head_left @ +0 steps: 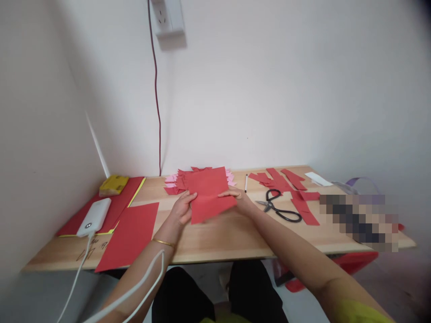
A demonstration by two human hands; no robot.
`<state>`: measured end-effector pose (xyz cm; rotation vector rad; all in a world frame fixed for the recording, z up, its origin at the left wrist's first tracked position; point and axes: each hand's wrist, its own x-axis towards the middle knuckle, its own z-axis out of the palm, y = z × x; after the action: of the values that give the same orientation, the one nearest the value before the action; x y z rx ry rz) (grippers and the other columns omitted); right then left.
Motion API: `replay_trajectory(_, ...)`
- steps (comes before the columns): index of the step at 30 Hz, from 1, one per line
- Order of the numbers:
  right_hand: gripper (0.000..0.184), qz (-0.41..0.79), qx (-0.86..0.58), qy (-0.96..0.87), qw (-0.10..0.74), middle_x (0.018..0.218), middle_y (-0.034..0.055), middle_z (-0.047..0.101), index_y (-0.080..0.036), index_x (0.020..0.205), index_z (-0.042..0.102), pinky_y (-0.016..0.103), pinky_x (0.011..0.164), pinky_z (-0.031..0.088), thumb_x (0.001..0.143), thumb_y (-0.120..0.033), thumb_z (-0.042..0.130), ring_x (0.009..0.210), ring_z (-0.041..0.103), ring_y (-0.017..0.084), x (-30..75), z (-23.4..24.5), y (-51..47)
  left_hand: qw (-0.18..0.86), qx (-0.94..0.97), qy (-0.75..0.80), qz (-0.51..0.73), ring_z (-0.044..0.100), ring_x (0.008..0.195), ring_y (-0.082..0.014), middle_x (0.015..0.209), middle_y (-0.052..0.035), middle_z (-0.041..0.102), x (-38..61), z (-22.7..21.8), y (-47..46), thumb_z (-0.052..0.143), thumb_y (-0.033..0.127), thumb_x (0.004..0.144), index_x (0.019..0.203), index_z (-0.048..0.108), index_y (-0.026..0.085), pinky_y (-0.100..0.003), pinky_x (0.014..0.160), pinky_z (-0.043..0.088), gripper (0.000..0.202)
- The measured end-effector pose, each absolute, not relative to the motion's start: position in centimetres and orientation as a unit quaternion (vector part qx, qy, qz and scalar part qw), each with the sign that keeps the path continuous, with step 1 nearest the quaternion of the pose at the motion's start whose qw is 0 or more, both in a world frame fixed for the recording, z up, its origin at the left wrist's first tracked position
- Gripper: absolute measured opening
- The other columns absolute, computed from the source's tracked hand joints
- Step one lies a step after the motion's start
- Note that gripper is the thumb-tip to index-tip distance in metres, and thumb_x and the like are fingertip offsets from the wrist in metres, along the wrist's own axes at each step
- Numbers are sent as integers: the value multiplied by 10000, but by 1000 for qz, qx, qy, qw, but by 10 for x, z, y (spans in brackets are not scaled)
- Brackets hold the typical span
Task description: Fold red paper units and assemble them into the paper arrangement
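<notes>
A sheet of red paper (210, 193) is held up over the middle of the table, tilted toward me. My left hand (184, 205) grips its left edge, thumb in front and fingers behind. At its right edge, my right hand (235, 197) pinches the sheet, fingers lying across the front. Behind the sheet, partly hidden by it, lie pink and red cut paper pieces (171, 183) with pointed ends. To the right of my right hand rest black-handled scissors (274, 206), their blades parted.
Red paper scraps (278, 179) and a white pen (246, 184) lie at the right. On the left are another red sheet (134, 231), a larger red stack (126, 197), a white power bank (94, 217) with a cable, and a yellow packet (113, 185). The wall stands behind the table (218, 244).
</notes>
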<state>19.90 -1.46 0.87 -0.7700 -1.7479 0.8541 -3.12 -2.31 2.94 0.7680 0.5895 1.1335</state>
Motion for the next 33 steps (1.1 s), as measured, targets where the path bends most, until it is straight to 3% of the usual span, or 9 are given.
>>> replay_trajectory(4,235,330,-365,-665,561,1029,61,680,-222,889,726,346,892,456,820,-404,594,1014,602,220,200,9,-13,765,336,218,505,644,1021,-238,1110,-102,679,-26,20,-14,627,148,788,1058,617,165,-515,995,433,271)
replay_trajectory(7,268,331,-404,-645,558,946,56,679,-196,835,702,320,820,461,823,-435,580,941,608,221,201,10,-10,772,327,202,505,608,1087,-275,1184,-104,646,-21,14,-11,590,354,842,1129,600,204,-564,991,414,324)
replay_trajectory(10,290,317,-439,-646,538,837,42,648,-180,789,664,289,729,446,823,-452,568,823,592,197,202,6,-7,748,361,193,522,565,1145,-314,1245,-124,606,-18,11,-11,643,517,757,1174,586,211,-559,980,424,520)
replay_trajectory(14,328,271,-481,-654,517,682,14,554,-173,679,584,257,624,389,832,-461,542,679,514,155,200,0,-6,686,424,208,554,566,1136,-316,1197,-161,626,-15,11,-12,793,472,597,1150,607,147,-478,971,453,668)
replay_trajectory(17,349,254,-498,-653,512,641,7,508,-176,635,540,250,582,353,837,-460,526,633,466,141,199,-1,-7,661,427,224,575,573,1126,-297,1193,-158,630,-12,11,-12,778,498,603,1155,611,145,-437,961,461,676)
replay_trajectory(20,353,247,-499,-662,501,632,11,506,-182,622,536,257,581,356,830,-467,528,636,471,150,199,-2,-7,617,427,283,597,618,1051,-251,1114,-118,677,-10,12,-12,803,376,609,1097,650,158,-384,957,458,556)
replay_trajectory(24,320,284,-475,-668,497,711,29,573,-195,699,573,275,638,410,830,-483,527,719,529,180,198,-2,-10,571,419,353,611,641,992,-222,995,-86,718,-10,12,-11,764,334,666,975,700,148,-356,936,462,366)
replay_trajectory(28,294,363,-441,-633,522,810,37,606,-210,843,554,289,696,456,778,-493,598,779,570,186,194,-4,-8,554,416,375,616,650,957,-220,970,-84,723,-14,9,-10,765,349,662,944,713,138,-354,918,474,356)
replay_trajectory(33,473,422,-417,-558,580,813,13,583,-227,1121,451,279,690,464,761,-481,623,734,570,155,195,-3,-4,570,410,379,603,666,891,-212,930,-80,728,-15,6,-9,773,333,656,934,722,140,-361,893,491,343)
